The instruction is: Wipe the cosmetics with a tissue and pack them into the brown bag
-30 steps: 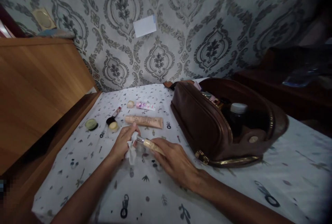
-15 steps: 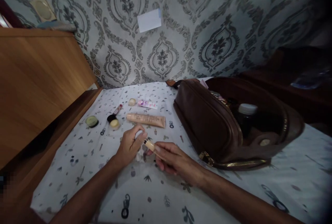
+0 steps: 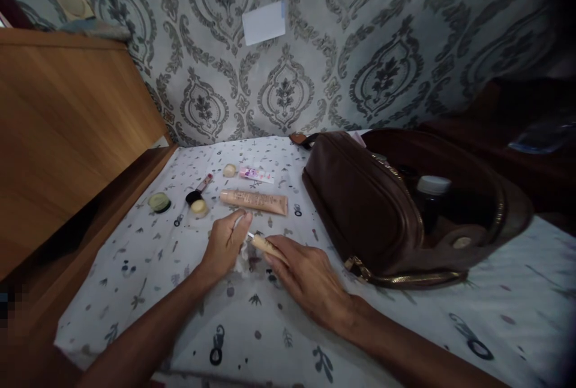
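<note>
My right hand [image 3: 306, 274] is closed around a slim beige cosmetic tube [image 3: 265, 246], whose narrow pale tip points up and left. Just left of that tip, my left hand [image 3: 226, 241] is closed with thumb and fingers pinched on a crumpled white wipe [image 3: 243, 259], which hangs below the fingers. Part of the wipe is hidden by the hand, and I cannot tell whether it touches the tip. Beyond my hands lies a larger peach squeeze tube [image 3: 254, 201].
A pink and white tube [image 3: 256, 175], a small cream jar [image 3: 229, 170], a green-lidded pot [image 3: 159, 202], a lip gloss tube [image 3: 204, 182] and a yellow-topped jar [image 3: 198, 208] lie on the patterned cloth. An open brown bag [image 3: 360, 208] stands right, holding a white-capped bottle [image 3: 433, 185].
My right hand has turned over, its back now facing up around the beige tube. The dark band near the tube's end no longer shows; a pale tip does. My left hand has shifted slightly.
</note>
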